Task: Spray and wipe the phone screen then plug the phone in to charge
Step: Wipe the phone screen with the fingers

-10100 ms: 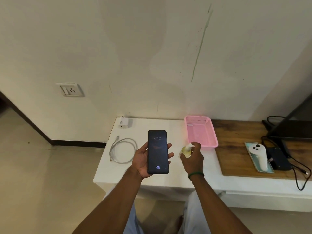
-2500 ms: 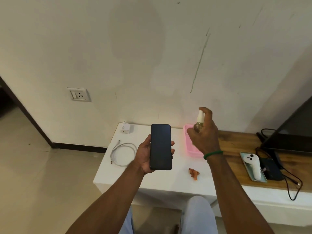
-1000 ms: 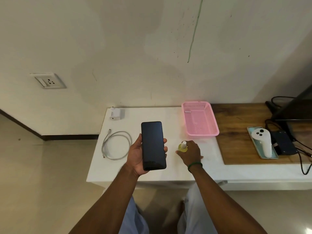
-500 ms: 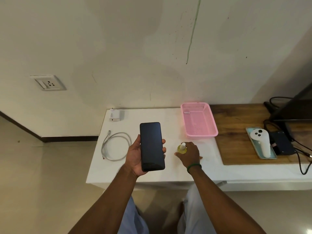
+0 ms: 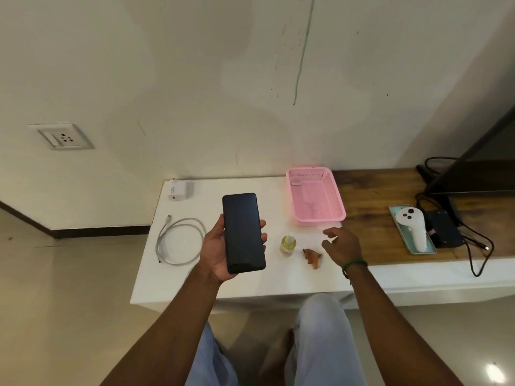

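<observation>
My left hand (image 5: 216, 252) grips a black phone (image 5: 243, 232), dark screen up, above the white table (image 5: 250, 282). A small yellow spray bottle (image 5: 288, 244) stands upright on the table just right of the phone. Beside it lies a small crumpled orange cloth (image 5: 312, 257). My right hand (image 5: 342, 246) hovers open above the table, right of the cloth, holding nothing. A coiled white cable (image 5: 180, 240) lies left of the phone. A white charger adapter (image 5: 177, 190) sits at the table's back left corner. A wall socket (image 5: 62, 137) is on the wall at the far left.
A pink plastic basket (image 5: 316, 197) stands behind the bottle. On the wooden board (image 5: 370, 224) to the right lie a white controller (image 5: 412, 228) on a teal tray, a black device (image 5: 444, 232) with cables, and a dark screen (image 5: 479, 174). My knees are below the table edge.
My right hand set the spray bottle down on the table, let go and moved right, fingers now apart. The phone stays in my left hand.
</observation>
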